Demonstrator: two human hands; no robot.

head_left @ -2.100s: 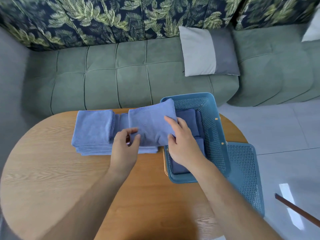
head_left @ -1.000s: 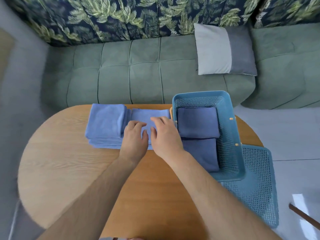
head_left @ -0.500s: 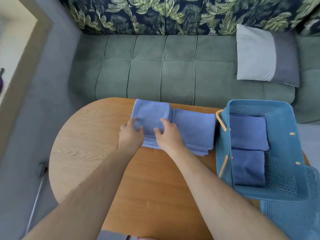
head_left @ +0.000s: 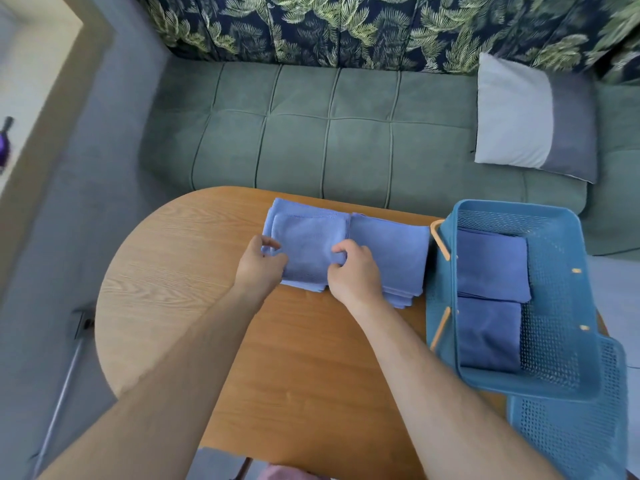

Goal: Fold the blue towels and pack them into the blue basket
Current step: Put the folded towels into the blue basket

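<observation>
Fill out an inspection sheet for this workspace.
Surface: wooden table, rounded end.
Job's things: left stack and right stack of towels side by side on it; blue basket at its right edge holds a far towel and a near towel, both folded.
Clutter: blue mesh piece by the basket's near corner.
Hands: left hand and right hand both pinch the top towel of the left stack.
Cables: nothing seen.
Surroundings: green sofa with a grey cushion behind.
</observation>
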